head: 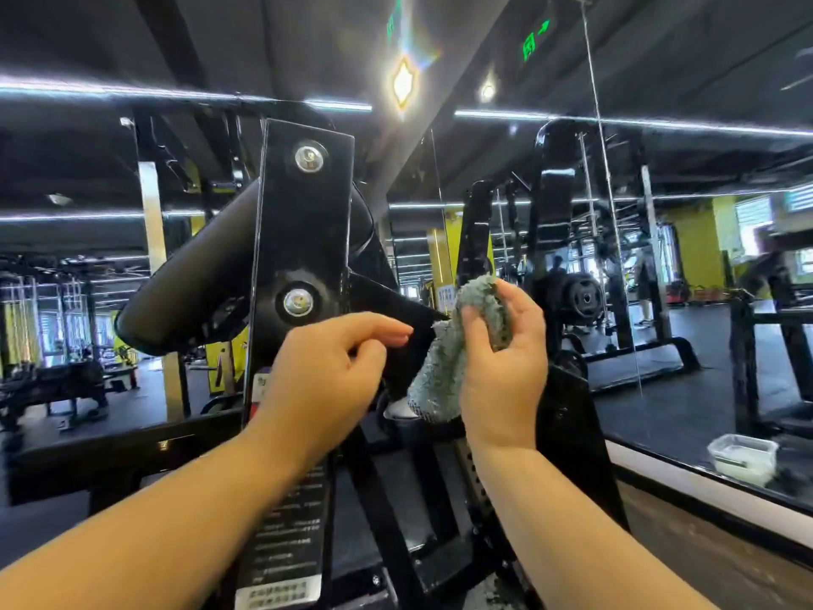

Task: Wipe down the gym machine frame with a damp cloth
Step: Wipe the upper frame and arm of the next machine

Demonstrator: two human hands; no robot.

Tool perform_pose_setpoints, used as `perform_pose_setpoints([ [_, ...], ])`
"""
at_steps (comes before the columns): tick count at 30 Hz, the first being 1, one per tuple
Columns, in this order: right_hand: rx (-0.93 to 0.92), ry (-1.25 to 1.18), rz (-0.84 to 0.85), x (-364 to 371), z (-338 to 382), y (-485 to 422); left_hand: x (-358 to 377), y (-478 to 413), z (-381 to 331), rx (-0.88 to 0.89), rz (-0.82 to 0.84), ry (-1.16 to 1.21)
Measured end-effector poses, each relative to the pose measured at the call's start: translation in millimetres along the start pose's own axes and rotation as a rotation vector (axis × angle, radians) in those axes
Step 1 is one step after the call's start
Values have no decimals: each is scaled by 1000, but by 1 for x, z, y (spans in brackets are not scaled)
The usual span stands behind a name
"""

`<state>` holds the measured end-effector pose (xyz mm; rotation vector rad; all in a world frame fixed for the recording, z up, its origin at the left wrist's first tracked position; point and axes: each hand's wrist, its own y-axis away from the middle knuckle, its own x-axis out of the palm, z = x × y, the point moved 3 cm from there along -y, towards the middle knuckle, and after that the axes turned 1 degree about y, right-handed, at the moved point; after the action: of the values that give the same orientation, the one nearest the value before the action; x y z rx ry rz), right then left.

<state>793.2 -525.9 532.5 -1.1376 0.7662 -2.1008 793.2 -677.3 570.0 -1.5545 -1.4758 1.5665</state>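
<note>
The cloth [457,345] is grey-green, fluffy and bunched, and the right hand [506,358] holds it in a closed grip just right of the black machine frame [303,222]. The left hand [325,372] is beside it with loosely curled fingers, its grip holding nothing.

My right hand [506,367] grips the bunched grey-green cloth [440,372], whose tail hangs down past my palm. My left hand [325,372] holds nothing, its loosely curled fingers reaching toward the cloth without touching it. Both hands hover before the black machine frame [303,222], just below its lower bolt [299,302].
</note>
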Motion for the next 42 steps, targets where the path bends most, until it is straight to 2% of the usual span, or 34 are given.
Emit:
perform_pose_setpoints([
  [2, -215, 123, 98, 39, -4, 3, -28, -12, -1, 151, -200, -203],
  [3, -316, 260, 182, 58, -11, 9, -36, -16, 0, 212, -247, -271],
  [6, -649, 764, 259, 92, -35, 23, -45, -24, 11, 282, -268, -426],
  [9, -774, 958, 286, 68, -52, 14, -36, -22, 25, 280, -204, -548],
  [11, -646, 1035, 217, 19, -77, 5, -26, -18, 33, 274, -139, -582],
  [14, -191, 1042, 44, -60, -108, -3, -12, -7, 39, 290, -78, -605],
  [16, 17, 979, -35, -58, -101, -1, -6, -3, 41, 301, -69, -618],
  [17, 36, 952, -45, -36, -91, 0, -5, -4, 41, 297, -87, -597],
  [18, -22, 949, -23, -6, -77, 0, -5, -5, 40, 286, -119, -556],
  [20, -318, 998, 42, 60, -50, 9, -9, -8, 36, 263, -203, -450],
  [22, -556, 1087, 202, 103, -38, 20, -11, -10, 32, 245, -261, -370],
  [25, -693, 1062, 350, 90, -42, 18, -9, -9, 31, 257, -283, -406],
  [27, -682, 985, 298, 47, -60, 11, 1, -8, 31, 302, -215, -496],
  [29, -553, 1014, 138, -14, -91, 4, 20, -5, 30, 371, -92, -555],
  [32, -109, 976, -49, -99, -126, 1, 47, 1, 28, 407, 61, -606],
  [34, 146, 873, -158, -104, -126, 2, 61, 2, 27, 411, 113, -629],
  [35, 171, 849, -171, -87, -116, 1, 66, 2, 26, 410, 127, -634],
  [36, 120, 859, -132, -66, -107, -1, 72, 0, 23, 411, 135, -630],
  [39, -263, 1008, 87, -11, -88, 4, 84, -5, 13, 408, 120, -583],
  [40, -349, 1050, 123, -14, -93, 0, 90, -7, 10, 407, 115, -576],
  [42, -409, 1028, 112, -48, -111, -4, 103, -8, 10, 429, 133, -609],
])
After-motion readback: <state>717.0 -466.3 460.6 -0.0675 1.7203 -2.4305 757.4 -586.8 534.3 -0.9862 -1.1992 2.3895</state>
